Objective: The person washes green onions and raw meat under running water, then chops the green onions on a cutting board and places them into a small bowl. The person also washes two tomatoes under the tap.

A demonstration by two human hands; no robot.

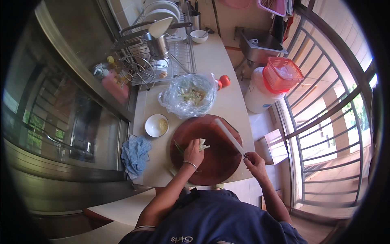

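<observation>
A round reddish-brown chopping board [218,170] lies at the near end of the counter. My left hand [194,152], with a bracelet on its wrist, grips a small bunch of scallions [203,146] over the board's left half. Pale cut-looking ends stick out past the fingertips, while green leaves [178,147] show on the other side. At the board's right edge, my right hand [256,164] holds a kitchen knife [229,136] by its handle, which the fingers mostly cover. Its long pale blade slants up and left over the board, apart from the scallions.
Beyond the board sits a plastic-covered basin [170,97] of chopped food, beside tomatoes [225,80]. A white bowl [150,125] with minced garlic-like bits and a blue cloth [135,155] lie left. Farther back are a dish rack [182,58], a small bowl [198,36] and a metal sink [262,48].
</observation>
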